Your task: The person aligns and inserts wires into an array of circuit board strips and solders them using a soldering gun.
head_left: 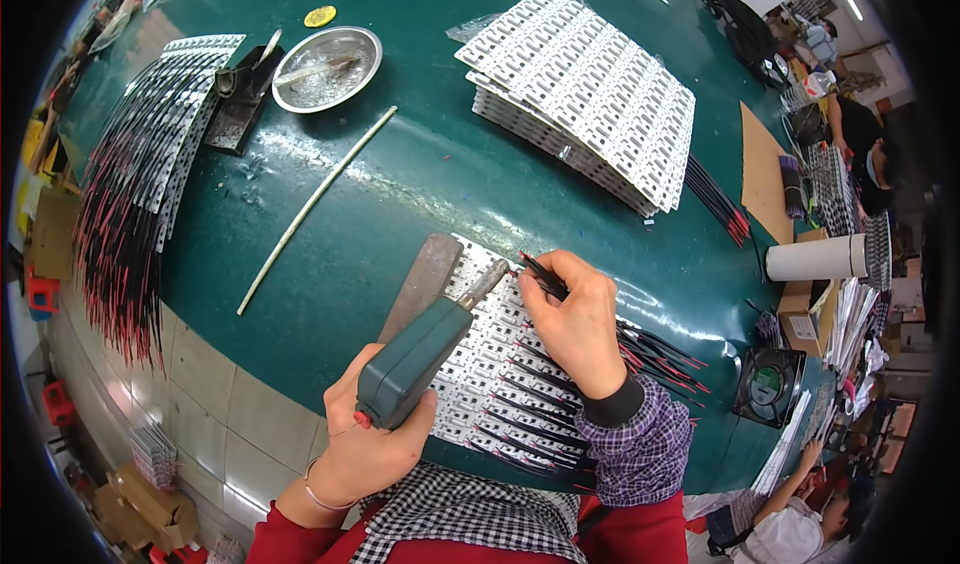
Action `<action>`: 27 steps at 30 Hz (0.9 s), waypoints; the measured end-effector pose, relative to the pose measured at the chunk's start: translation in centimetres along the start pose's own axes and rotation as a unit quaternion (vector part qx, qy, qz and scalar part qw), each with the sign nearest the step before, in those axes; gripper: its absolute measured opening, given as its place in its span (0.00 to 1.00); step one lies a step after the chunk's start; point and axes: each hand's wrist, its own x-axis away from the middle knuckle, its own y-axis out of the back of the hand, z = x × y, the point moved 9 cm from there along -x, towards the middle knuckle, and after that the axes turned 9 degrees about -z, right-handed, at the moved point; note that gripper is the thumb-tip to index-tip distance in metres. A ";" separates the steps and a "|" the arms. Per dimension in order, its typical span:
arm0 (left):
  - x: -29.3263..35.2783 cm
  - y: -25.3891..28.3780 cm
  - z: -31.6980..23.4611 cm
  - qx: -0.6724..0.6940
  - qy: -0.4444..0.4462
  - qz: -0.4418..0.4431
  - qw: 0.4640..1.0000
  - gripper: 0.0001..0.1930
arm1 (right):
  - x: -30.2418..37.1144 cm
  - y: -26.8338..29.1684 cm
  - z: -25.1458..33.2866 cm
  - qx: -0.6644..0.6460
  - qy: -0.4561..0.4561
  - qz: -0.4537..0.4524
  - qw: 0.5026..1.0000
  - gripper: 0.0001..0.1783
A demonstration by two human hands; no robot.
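Observation:
My left hand point(375, 454) is wrapped round the handle of a dark green soldering gun point(415, 362). Its metal tip reaches the upper part of a white circuit board panel point(455, 389) lying on the green table. Close to that tip, my right hand point(580, 319) pinches a thin bundle of black wires point(545, 277) with red ends. Rows of black wires point(540, 399) run across the panel's lower right side and fan out past my right wrist. A brownish flat bar point(424, 276) lies along the panel's upper left edge.
A tall stack of white panels point(590, 94) stands at the far right, with loose wires point(722, 204) beside it. Wired panels point(130, 204) overhang the left table edge. A metal bowl point(375, 59), black stand point(232, 114) and pale rod point(315, 211) lie beyond; a fan point(768, 386) sits right. Other people work at right.

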 end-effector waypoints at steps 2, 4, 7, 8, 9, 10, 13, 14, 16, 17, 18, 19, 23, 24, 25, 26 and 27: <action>-0.1 -0.3 -0.1 -0.018 0.002 0.010 1.000 0.10 | 0.0 0.0 -0.2 0.003 -0.001 0.000 1.000 0.06; 0.1 0.0 -0.1 -0.016 -0.002 0.000 1.000 0.10 | -0.1 -0.2 0.0 -0.004 -0.001 0.002 1.000 0.06; 0.0 0.0 -0.2 -0.017 -0.003 0.006 1.000 0.10 | -0.1 0.0 0.0 0.002 -0.006 0.001 1.000 0.06; -0.1 -0.2 -0.1 -0.024 -0.001 0.017 1.000 0.10 | -0.1 0.0 -0.2 0.004 -0.007 0.000 1.000 0.06; 0.0 -0.2 -0.1 -0.025 -0.001 0.016 1.000 0.10 | -0.1 0.0 -0.2 0.000 -0.009 0.000 1.000 0.06; 0.3 0.0 0.0 -0.013 0.010 0.008 1.000 0.10 | -0.1 0.0 -0.2 -0.004 -0.011 0.000 1.000 0.06; 0.4 0.4 0.0 0.002 0.006 -0.010 1.000 0.11 | -0.2 0.0 0.2 0.006 -0.007 0.012 1.000 0.06; 0.4 0.6 -0.2 0.007 -0.009 -0.019 1.000 0.11 | -0.3 0.0 0.1 0.005 -0.007 0.013 1.000 0.06; 0.4 0.5 -0.2 0.007 -0.018 -0.016 1.000 0.11 | -0.4 -0.2 -0.5 -0.005 -0.024 0.035 0.999 0.08; 0.5 0.5 -0.3 0.007 -0.026 -0.012 1.000 0.11 | -0.6 -0.1 -0.6 -0.006 -0.024 0.035 0.999 0.08; 0.5 0.5 -0.3 0.007 -0.025 -0.012 1.000 0.11 | -0.8 -0.3 -1.1 -0.015 -0.042 0.053 0.998 0.09; 0.4 0.3 -0.1 0.002 -0.014 -0.004 1.000 0.11 | -1.0 -0.6 -1.7 -0.025 -0.061 0.072 0.995 0.10; 0.4 0.0 0.1 -0.005 0.002 0.006 1.000 0.11 | -1.6 -1.1 -2.7 -0.062 -0.076 0.106 0.989 0.10; 0.5 0.1 0.2 -0.006 0.002 0.005 1.000 0.11 | -1.6 -1.2 -2.7 -0.065 -0.074 0.111 0.989 0.10; 0.5 0.1 0.4 -0.001 -0.002 0.003 1.000 0.11 | -1.6 -1.4 -2.6 -0.067 -0.073 0.116 0.988 0.11; 0.6 0.2 0.4 0.004 -0.007 0.000 1.000 0.10 | -1.6 -1.4 -2.4 -0.068 -0.073 0.116 0.988 0.11; 0.5 0.3 0.3 0.005 -0.007 0.001 1.000 0.10 | -1.6 -1.2 -2.2 -0.061 -0.073 0.113 0.989 0.11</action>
